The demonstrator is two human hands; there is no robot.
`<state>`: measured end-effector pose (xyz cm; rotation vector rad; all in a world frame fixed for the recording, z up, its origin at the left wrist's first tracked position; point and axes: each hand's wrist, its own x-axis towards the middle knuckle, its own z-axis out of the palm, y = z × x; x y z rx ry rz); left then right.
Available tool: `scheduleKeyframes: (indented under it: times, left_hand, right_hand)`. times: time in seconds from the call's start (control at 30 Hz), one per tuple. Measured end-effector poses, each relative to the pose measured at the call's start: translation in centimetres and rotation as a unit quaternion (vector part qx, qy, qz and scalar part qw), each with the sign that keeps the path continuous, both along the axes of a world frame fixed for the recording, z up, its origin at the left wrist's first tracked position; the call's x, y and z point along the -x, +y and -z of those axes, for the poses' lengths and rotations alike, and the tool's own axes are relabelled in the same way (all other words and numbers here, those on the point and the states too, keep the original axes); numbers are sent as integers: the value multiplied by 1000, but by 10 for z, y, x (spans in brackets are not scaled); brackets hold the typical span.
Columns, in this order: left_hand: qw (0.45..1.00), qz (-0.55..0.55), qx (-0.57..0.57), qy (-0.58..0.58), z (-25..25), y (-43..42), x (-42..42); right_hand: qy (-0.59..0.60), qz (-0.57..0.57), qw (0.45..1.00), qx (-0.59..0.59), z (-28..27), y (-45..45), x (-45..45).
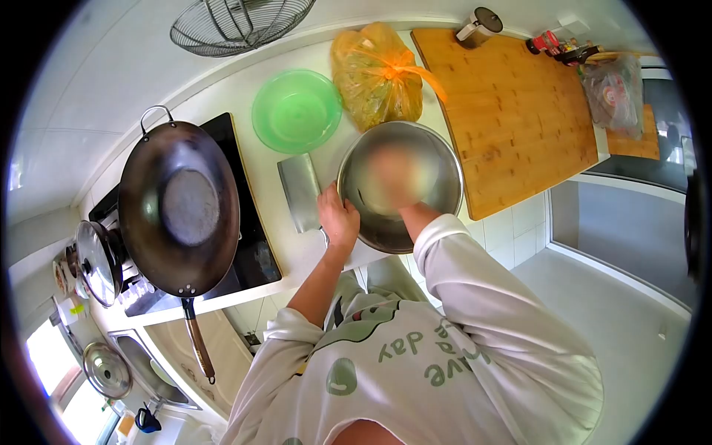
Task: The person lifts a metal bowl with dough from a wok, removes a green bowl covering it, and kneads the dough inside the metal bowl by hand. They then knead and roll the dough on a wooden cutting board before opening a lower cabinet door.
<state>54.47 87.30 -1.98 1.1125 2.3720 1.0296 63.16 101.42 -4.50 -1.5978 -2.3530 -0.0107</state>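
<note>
A stainless steel bowl (448, 159) stands near the counter's front edge. At its left rim, my left hand (339, 216) grips the bowl, fingers closed at the edge. My right hand (400, 185) reaches down inside the bowl. It is smeared there, as is whatever lies in the bowl, so its fingers cannot be made out. Just left of the bowl lies a cleaver (300, 193) with a broad blade; its handle is partly hidden by my left hand and wrist. Behind them are a light green plastic basin (297, 111) and a knotted orange plastic bag (367, 78), its contents unclear.
A large wok (152, 215) sits on the black cooktop (256, 256) at left, its handle sticking past the front edge. A wooden board (512, 119) covers the right counter, with a jug (478, 30) at its back. A wire basket (241, 26) hangs at the top.
</note>
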Motion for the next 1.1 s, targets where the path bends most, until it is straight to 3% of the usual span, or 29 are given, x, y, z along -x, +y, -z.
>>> scheduleKeyframes:
  times: [0.17, 0.27, 0.37, 0.43, 0.47, 0.57, 0.63, 0.67, 0.73, 1.0, 1.07, 1.1]
  left_hand:
    - [999, -15, 20, -20, 9, -9, -9]
    - [996, -73, -36, -34, 9, 4, -8]
    - [994, -97, -30, -33, 10, -4, -12]
    - [995, -85, -39, -37, -2, 3, -13]
    - [994, -88, -46, -34, -5, 9, -13]
    - [995, -90, -19, -34, -1, 5, -14]
    - [995, -84, -57, -5, 3, 6, -14]
    - [996, -87, -32, 1, 4, 6, -15]
    - [997, -72, -29, 8, 5, 7, -11]
    - [995, -94, 5, 40, 11, 5, -19]
    - [994, -107, -7, 13, 7, 5, -20]
    - [993, -114, -14, -18, 5, 6, -19]
  right_hand:
    - [1, 19, 1000, 20, 9, -4, -6]
    - [42, -28, 998, 38, 22, -1, -21]
    - [211, -160, 938, 226, 23, -29, -63]
    - [76, -126, 982, 121, -49, -38, -57]
    - [79, -130, 982, 114, -57, -41, -52]
    - [155, -142, 977, 37, -48, -62, -46]
    - [146, -162, 976, -15, -27, -72, -45]
    - [150, -164, 975, -11, -17, -67, -45]
    - [36, -153, 985, 68, -17, -55, -39]
    - [39, -168, 982, 83, 5, -11, -19]
    - [-19, -155, 961, 230, -3, -10, -20]
    - [-16, -158, 962, 223, -11, -9, -29]
